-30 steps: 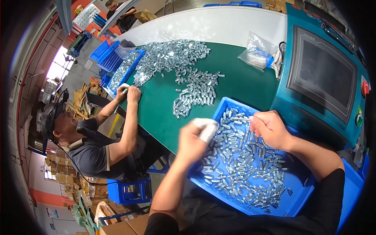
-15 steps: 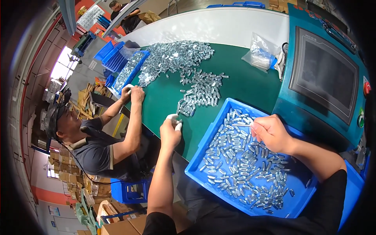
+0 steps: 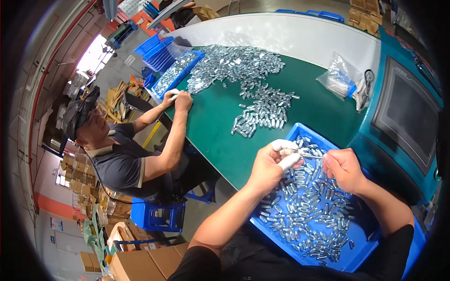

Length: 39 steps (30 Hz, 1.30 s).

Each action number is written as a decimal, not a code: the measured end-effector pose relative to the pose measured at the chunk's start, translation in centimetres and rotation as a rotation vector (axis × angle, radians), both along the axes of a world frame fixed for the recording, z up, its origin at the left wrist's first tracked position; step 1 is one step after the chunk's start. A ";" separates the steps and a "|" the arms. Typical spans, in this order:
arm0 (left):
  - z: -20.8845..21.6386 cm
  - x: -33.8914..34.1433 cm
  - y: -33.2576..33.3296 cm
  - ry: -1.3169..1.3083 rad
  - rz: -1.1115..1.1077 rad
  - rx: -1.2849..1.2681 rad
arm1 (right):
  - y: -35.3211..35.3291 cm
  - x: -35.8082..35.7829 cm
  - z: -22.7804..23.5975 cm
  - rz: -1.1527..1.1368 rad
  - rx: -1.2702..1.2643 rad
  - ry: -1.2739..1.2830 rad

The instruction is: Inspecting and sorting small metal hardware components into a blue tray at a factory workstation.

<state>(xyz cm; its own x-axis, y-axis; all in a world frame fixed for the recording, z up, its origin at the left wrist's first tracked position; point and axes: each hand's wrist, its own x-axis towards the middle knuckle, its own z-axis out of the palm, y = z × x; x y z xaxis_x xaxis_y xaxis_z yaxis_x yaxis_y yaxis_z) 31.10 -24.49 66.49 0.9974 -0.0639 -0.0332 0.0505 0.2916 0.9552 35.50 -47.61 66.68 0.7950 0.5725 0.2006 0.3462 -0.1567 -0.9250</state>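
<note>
My left hand (image 3: 266, 167), with white coverings on its fingertips, pinches a small silvery metal piece (image 3: 294, 151). My right hand (image 3: 346, 171) grips a thin metal rod (image 3: 312, 156) between thumb and fingers. The rod points left, its tip meeting the piece at my left fingertips; the exact contact is too small to make out. Both hands are over the far part of a blue tray (image 3: 275, 242). Inside it lie many short silvery metal pieces (image 3: 321, 220), scattered loosely.
A loose cluster of metal pieces (image 3: 265, 110) and a larger heap (image 3: 234, 63) lie on the green tabletop (image 3: 213, 131). A teal machine with a screen (image 3: 405, 112) stands right, beside a clear plastic bag (image 3: 338, 77). Left, a co-worker (image 3: 122, 157) works near a filled blue tray (image 3: 178, 72).
My left hand has moved right from the loose cluster to the rod's tip, bringing a small metal piece. My right hand still holds the rod. The view has shifted.
</note>
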 end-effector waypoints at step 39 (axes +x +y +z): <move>0.0 -1.3 -1.5 -0.522 -0.047 0.569 | 0.0 -0.7 -0.3 0.147 -0.097 0.273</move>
<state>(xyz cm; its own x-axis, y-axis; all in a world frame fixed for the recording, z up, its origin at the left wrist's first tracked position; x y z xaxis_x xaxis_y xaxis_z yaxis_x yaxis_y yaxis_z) 29.82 -26.00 66.50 0.8892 -0.2209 0.4005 -0.4478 -0.2422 0.8607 34.83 -47.56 66.40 0.7196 0.6908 -0.0702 0.1126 -0.2159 -0.9699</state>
